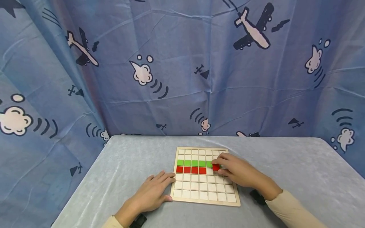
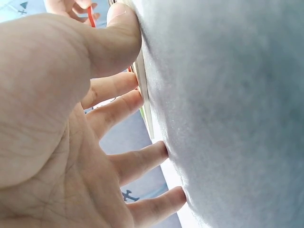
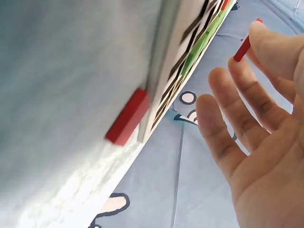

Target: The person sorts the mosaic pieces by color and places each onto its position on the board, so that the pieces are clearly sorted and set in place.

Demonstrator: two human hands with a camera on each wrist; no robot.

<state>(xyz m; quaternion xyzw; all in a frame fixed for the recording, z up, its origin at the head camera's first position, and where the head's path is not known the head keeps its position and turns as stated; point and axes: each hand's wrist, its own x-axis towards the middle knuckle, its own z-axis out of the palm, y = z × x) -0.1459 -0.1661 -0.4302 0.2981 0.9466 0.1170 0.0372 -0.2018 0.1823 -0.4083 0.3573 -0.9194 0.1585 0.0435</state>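
A square wooden grid board [image 1: 206, 195] lies on the table, with a row of green tiles [image 1: 195, 163] and, just below it, several red tiles [image 1: 195, 170] set in its cells. My right hand [image 1: 240, 171] pinches a red tile [image 3: 243, 47] between thumb and fingertips above the board's right side; in the head view that hand covers part of the green row. My left hand [image 1: 152, 191] rests at the board's left edge, fingers spread, with thumb and nearest fingers touching the frame. Another red tile [image 3: 128, 118] lies on the table against the board's edge in the right wrist view.
The table [image 1: 137, 152] has a pale grey cloth cover. Behind it and to its sides hangs a blue curtain [image 1: 176, 110] printed with planes and clouds. Dark straps or devices [image 1: 257, 197] show under both wrists.
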